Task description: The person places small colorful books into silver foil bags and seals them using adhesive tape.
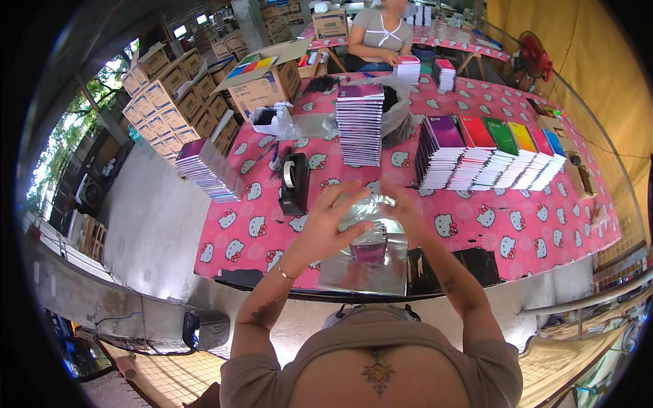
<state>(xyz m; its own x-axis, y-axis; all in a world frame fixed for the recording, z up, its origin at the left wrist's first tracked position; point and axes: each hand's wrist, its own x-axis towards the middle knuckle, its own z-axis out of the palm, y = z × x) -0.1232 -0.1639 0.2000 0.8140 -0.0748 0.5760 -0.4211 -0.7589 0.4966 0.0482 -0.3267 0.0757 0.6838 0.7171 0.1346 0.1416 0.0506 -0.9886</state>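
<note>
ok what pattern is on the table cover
The table cover is pink with white cat faces scattered over it; it shows best in the head view.

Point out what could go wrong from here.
The tall notebook stack stands just beyond the left hand and right hand; a bump might topple it. Another notebook pile sits at the left edge of the table, so a nudge could send some off. The clear plastic film looks thin and might crease.

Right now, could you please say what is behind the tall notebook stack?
A translucent plastic bag with something black shows behind the tall notebook stack; whatever the stack covers cannot be seen.
</note>
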